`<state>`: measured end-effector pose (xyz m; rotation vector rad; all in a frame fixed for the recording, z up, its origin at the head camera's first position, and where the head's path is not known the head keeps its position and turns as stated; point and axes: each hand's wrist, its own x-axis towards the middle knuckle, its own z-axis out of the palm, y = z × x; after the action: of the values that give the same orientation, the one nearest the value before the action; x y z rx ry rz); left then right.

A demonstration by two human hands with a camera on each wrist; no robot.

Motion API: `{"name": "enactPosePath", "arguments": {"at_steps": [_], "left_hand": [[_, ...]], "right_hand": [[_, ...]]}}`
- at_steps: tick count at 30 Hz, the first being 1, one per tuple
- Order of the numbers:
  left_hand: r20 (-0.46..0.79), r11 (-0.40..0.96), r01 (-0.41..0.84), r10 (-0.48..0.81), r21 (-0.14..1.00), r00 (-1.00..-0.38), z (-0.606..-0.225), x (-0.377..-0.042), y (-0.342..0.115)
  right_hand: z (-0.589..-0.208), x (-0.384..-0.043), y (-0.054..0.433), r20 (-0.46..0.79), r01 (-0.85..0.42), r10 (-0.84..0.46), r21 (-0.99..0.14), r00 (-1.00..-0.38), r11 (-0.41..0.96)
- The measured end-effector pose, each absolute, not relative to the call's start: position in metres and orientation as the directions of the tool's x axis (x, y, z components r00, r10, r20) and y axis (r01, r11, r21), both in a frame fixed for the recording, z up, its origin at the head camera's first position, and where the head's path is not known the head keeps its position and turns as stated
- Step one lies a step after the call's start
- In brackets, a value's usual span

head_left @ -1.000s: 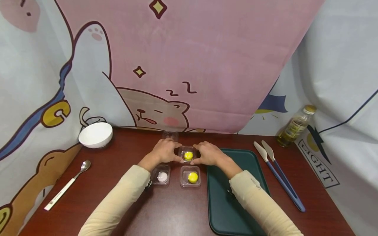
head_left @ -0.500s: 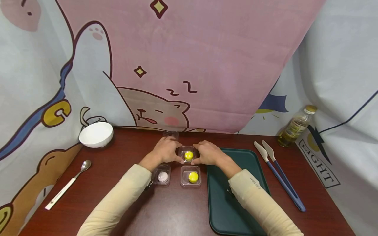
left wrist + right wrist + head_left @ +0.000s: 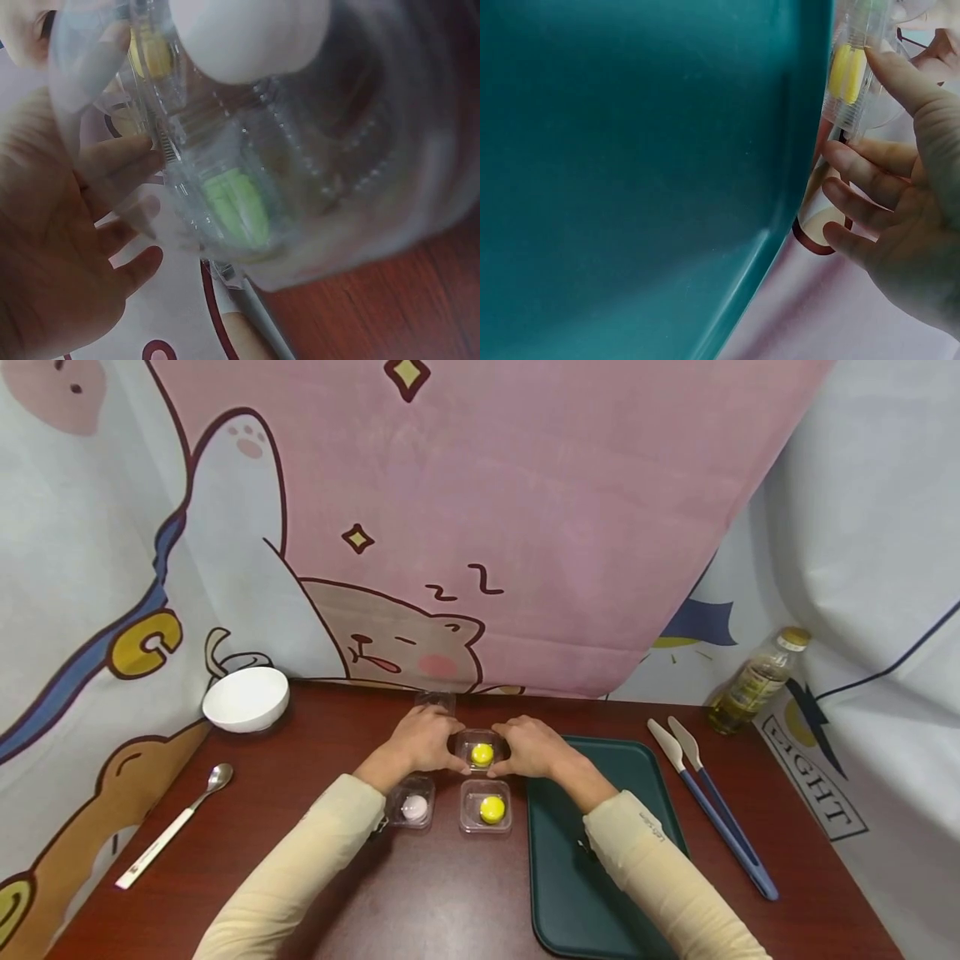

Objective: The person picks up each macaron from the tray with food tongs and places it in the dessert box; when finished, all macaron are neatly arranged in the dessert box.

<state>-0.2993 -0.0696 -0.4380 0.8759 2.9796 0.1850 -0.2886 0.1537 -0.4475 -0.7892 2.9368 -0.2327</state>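
Note:
Both hands flank a clear plastic box (image 3: 467, 741) that contains a yellow macaron (image 3: 482, 755) in the head view. My left hand (image 3: 422, 742) holds its left side, thumb at the near corner and fingers farther back. On the right side, my right hand (image 3: 528, 748) grips it likewise; the right wrist view shows a fingertip on the plastic beside the macaron (image 3: 847, 73). Nearer me stand a second clear box (image 3: 470, 822) with another yellow macaron (image 3: 492, 810) and one with a white macaron (image 3: 415, 808). A green macaron (image 3: 237, 208) in clear plastic shows in the left wrist view, hidden in the head view.
A dark green tray (image 3: 570, 893) lies under the right forearm. Beyond it are two blue-handled knives (image 3: 720, 814) and an oil bottle (image 3: 753, 685). A white bowl (image 3: 246, 700) and a spoon (image 3: 176, 827) sit at left. Clear plastic (image 3: 435, 700) stands by the back cloth.
Hands, boxes and macarons keep the same places relative to one another. Only the head view shifts very slightly.

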Motion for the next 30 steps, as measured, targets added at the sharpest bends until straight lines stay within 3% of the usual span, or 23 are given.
{"name": "enactPosePath", "arguments": {"at_steps": [13,30], "left_hand": [[-0.003,0.838,0.544,0.545,0.028,-0.839,-0.4389,-0.2985,-0.0634],[-0.008,0.838,0.546,0.546,0.011,-0.838,-0.4408,-0.2993,-0.0618]], "right_hand": [[-0.4503,-0.2873,0.1513,-0.041,-0.495,-0.504,-0.138,-0.862,0.858],[-0.4487,-0.2883,0.1515,-0.045,-0.502,-0.511,-0.13,-0.859,0.855]]}}
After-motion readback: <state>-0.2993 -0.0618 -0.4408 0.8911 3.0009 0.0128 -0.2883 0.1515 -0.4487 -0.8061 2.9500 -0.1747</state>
